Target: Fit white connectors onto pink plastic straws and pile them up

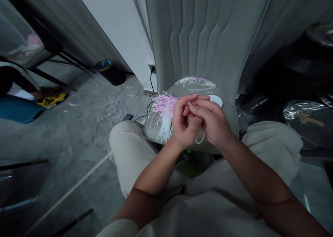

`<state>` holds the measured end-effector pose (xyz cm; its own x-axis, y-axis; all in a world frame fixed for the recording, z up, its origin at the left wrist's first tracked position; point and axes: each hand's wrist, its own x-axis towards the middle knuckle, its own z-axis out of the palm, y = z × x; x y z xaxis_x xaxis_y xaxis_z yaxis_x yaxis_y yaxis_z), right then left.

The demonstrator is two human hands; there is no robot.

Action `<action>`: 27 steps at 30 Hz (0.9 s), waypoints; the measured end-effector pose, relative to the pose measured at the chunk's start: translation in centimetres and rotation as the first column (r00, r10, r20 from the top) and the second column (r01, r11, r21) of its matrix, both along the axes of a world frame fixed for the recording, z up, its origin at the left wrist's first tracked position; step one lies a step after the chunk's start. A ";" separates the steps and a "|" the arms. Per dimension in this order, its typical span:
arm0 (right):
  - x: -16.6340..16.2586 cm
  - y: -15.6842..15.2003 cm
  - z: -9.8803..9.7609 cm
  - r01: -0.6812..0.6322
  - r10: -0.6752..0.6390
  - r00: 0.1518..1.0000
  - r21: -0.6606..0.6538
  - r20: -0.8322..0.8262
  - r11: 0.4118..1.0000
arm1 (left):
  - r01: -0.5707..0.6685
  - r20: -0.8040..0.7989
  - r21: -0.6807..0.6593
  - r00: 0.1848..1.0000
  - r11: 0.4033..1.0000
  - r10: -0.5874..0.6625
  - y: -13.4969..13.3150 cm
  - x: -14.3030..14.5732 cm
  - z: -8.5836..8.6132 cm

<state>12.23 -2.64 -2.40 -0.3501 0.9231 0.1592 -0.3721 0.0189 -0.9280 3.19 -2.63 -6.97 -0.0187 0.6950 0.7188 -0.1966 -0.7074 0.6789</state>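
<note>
My left hand (184, 124) and my right hand (211, 121) meet above the seat of a grey padded chair (197, 43). Both have their fingers pinched together on a thin white plastic tie (201, 140), which curves into a loop below my right hand. Just left of my hands a pile of pink and white ties (163, 114) lies on the seat. A heap of small white cut bits (192, 81) sits at the back of the seat, and a white round disc (217, 100) peeks out behind my right hand.
My knees in beige trousers flank the chair seat. White cable coils (117, 107) lie on the grey floor to the left, near a dark bin (110, 70). Another person's yellow shoe (52, 99) shows at far left. Shiny dark objects (304, 115) crowd the right side.
</note>
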 end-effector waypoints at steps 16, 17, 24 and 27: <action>-0.9 -0.6 -0.4 0.042 -0.050 0.997 -0.126 -0.064 0.991 | -0.279 -0.118 -0.056 0.955 0.959 0.271 -0.6 0.4 0.4; -1.0 -0.6 -0.4 0.047 -0.056 0.996 -0.128 -0.068 0.991 | -0.282 -0.113 -0.054 0.955 0.958 0.275 -0.6 0.4 0.4; -1.3 -0.5 -0.6 0.056 -0.071 0.994 -0.174 -0.081 0.983 | -0.267 -0.086 -0.040 0.961 0.963 0.263 -0.3 0.1 0.0; -1.3 -0.3 -0.7 0.048 -0.064 0.994 -0.183 -0.083 0.982 | -0.285 -0.083 -0.054 0.956 0.957 0.281 -0.1 0.0 -0.5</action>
